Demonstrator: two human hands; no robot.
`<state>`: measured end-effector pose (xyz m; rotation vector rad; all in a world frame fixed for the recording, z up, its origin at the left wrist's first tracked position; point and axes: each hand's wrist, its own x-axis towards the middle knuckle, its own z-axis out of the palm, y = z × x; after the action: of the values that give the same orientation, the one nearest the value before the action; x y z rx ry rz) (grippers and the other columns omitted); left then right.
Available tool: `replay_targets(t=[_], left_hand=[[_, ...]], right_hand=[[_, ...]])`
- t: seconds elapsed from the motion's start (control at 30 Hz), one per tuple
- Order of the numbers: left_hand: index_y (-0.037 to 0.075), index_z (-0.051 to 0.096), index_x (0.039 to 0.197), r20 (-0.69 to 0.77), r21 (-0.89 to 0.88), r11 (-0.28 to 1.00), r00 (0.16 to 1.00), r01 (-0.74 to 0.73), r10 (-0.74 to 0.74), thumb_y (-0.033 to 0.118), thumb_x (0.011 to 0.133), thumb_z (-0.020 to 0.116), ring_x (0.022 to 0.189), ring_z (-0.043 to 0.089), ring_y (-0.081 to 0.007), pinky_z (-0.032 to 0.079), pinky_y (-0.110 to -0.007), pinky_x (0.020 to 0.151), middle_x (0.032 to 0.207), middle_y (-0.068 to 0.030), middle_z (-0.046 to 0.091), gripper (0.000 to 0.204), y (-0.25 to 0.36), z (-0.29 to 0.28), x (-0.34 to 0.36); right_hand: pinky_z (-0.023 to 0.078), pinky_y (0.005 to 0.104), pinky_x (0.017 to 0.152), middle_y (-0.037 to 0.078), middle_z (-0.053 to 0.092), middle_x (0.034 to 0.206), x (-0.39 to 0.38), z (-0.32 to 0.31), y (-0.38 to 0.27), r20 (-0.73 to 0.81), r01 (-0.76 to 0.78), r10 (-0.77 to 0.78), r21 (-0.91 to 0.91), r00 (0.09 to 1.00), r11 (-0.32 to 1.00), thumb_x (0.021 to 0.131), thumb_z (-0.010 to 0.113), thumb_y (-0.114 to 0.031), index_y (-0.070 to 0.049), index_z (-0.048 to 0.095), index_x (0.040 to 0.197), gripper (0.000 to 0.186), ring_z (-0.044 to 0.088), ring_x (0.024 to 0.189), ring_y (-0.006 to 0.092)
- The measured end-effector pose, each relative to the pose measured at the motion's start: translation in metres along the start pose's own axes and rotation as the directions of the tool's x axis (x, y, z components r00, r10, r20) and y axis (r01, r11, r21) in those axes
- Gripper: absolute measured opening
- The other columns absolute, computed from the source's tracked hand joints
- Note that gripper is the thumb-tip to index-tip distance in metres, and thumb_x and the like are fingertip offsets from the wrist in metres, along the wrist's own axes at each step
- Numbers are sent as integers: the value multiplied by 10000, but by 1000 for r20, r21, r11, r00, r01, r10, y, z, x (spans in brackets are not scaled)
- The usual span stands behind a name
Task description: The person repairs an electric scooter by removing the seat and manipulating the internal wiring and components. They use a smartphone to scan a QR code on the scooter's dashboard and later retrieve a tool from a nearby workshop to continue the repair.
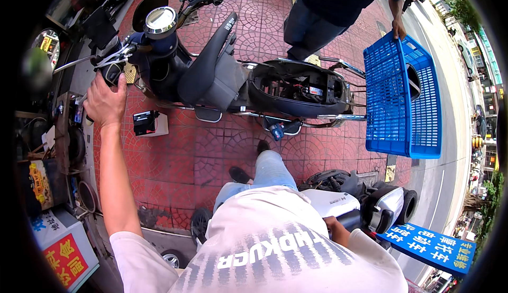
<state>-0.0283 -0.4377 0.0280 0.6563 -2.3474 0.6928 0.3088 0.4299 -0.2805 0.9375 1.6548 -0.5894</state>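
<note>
My left hand (106, 100) is closed round the left handlebar grip of a dark scooter (203, 78), which stands crosswise in front of me. The scooter's seat opening (296, 86) is uncovered, showing wires and parts inside. A dark blue cordless tool (277, 130) rests by a lower side rail. A black battery-like block (144, 123) in a pale box sits on the pavement below my left hand. My right hand (336, 229) is down at my right side beside a parked white-and-black scooter (333, 200), its fingers mostly hidden.
Another person (333, 7) stands beyond the scooter, a hand (398, 25) on a blue plastic basket (386, 134) at its rear. A blue sign (423, 245) lies lower right. Shop clutter (74, 145) lines the left. The red paving (227, 139) meets a road (434, 182) on the right.
</note>
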Motion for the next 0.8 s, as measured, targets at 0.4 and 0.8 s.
replay_targets(t=[0.4,0.8], left_hand=[[30,696,1254,-224,-625,779,945,48,-237,335,995,729,1154,629,-378,478,-498,1023,1220,-164,701,402,85,-40,-19],[-7,684,1211,292,-956,238,540,170,789,159,911,719,1144,635,-410,519,-466,994,1174,-196,696,344,547,-60,-142]], right_hand=[[535,476,1025,234,741,1241,-100,-115,-311,-538,643,-662,-261,522,720,939,748,-329,6,681,1301,498,691,1199,389],[450,519,1039,162,552,1481,42,-289,-451,-738,339,-672,-617,63,710,980,668,-483,-54,545,1439,640,529,1336,362]])
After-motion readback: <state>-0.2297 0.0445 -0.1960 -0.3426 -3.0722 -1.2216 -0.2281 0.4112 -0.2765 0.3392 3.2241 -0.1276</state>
